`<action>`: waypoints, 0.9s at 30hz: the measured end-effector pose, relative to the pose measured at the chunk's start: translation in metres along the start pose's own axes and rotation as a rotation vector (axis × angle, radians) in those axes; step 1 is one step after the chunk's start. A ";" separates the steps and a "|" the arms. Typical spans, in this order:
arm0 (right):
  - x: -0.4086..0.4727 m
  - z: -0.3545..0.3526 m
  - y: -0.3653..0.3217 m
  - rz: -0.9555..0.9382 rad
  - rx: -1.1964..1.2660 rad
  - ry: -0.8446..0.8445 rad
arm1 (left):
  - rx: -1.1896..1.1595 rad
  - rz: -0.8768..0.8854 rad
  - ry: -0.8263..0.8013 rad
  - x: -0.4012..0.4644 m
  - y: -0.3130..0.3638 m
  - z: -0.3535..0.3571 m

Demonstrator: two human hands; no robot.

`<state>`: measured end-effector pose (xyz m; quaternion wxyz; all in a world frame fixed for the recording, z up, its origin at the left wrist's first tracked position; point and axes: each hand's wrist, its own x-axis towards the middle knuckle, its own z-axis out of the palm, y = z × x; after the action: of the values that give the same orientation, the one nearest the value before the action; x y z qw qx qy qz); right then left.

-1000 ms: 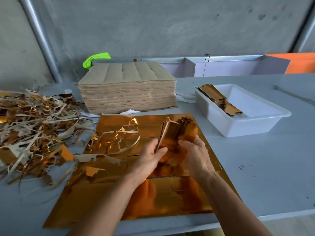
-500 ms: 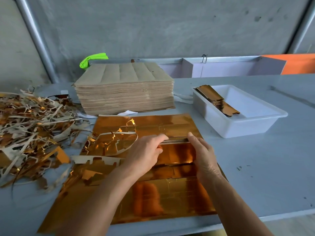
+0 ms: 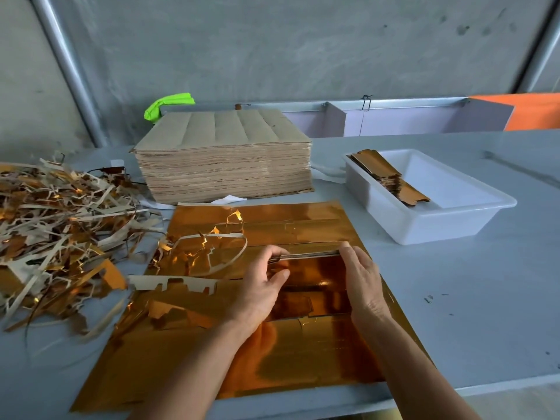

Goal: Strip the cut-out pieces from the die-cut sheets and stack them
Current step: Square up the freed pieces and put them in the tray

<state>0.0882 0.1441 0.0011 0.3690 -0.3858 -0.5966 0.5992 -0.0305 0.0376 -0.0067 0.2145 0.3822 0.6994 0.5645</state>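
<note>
A shiny gold die-cut sheet (image 3: 303, 359) lies flat on the grey table in front of me. On it I hold a thin stack of gold cut-out pieces (image 3: 315, 277), lying flat, its far edge showing as a grey line. My left hand (image 3: 260, 286) grips the stack's left end. At the right end my right hand (image 3: 362, 278) presses fingers and thumb against it. More gold cut-outs (image 3: 391, 177) lie stacked in the white tray (image 3: 439, 225) to the right. Loose trim strips (image 3: 209, 253) curl on the sheet's left part.
A tall pile of brown die-cut sheets (image 3: 224, 171), backs up, stands behind the gold sheet. A big heap of waste strips (image 3: 60, 231) covers the table's left side. Behind are a concrete wall, a metal pole (image 3: 69, 71) and a green object (image 3: 166, 104).
One second ago both hands held the stack of cut-outs upright above the sheet. They have since laid it flat and squared it, and now hold it at both ends.
</note>
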 end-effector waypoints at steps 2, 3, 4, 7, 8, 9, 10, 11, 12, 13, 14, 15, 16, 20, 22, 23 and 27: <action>0.000 0.000 -0.001 0.005 -0.016 -0.017 | -0.009 -0.015 -0.003 -0.001 -0.001 0.001; 0.000 -0.001 -0.002 0.040 0.007 -0.029 | -0.010 -0.022 0.001 0.000 0.000 0.001; 0.002 -0.003 -0.003 0.093 0.048 -0.044 | -0.008 -0.028 0.016 0.002 0.001 0.000; 0.007 -0.013 -0.009 0.178 0.228 -0.073 | -0.077 -0.102 0.113 0.007 0.007 -0.001; 0.009 -0.017 -0.011 0.170 0.290 -0.067 | -0.134 -0.159 0.157 0.009 0.010 0.000; 0.010 -0.019 -0.012 0.162 0.330 -0.060 | -0.211 -0.215 0.196 0.010 0.013 0.001; 0.009 -0.021 -0.013 0.161 0.345 -0.061 | -0.292 -0.262 0.231 0.011 0.016 0.004; 0.007 -0.020 -0.014 0.172 0.340 -0.074 | -0.360 -0.298 0.263 0.013 0.020 0.007; 0.005 -0.017 -0.013 0.193 0.323 -0.095 | -0.415 -0.325 0.287 0.015 0.022 0.011; 0.002 -0.013 -0.012 0.220 0.301 -0.120 | -0.467 -0.349 0.300 0.016 0.025 0.017; 0.000 -0.008 -0.011 0.246 0.277 -0.146 | -0.516 -0.371 0.302 0.016 0.027 0.023; -0.003 -0.003 -0.012 0.266 0.256 -0.163 | -0.557 -0.394 0.294 0.016 0.030 0.029; -0.005 0.001 -0.012 0.275 0.233 -0.160 | -0.586 -0.415 0.280 0.016 0.031 0.036; 0.003 -0.005 -0.026 0.235 0.087 -0.027 | -0.525 -0.468 0.239 0.021 0.037 0.053; 0.012 -0.019 -0.037 0.217 0.035 -0.023 | -0.372 -0.425 0.202 0.030 0.045 0.057; 0.018 -0.027 -0.043 0.214 0.014 -0.040 | -0.314 -0.395 0.175 0.034 0.051 0.059; 0.048 -0.058 -0.065 0.217 -0.088 -0.080 | -0.233 -0.373 0.060 0.056 0.077 0.077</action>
<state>0.1185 0.2132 0.0651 0.2607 -0.4397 -0.5913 0.6238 0.0136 0.1346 0.0535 0.3370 0.2017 0.6942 0.6032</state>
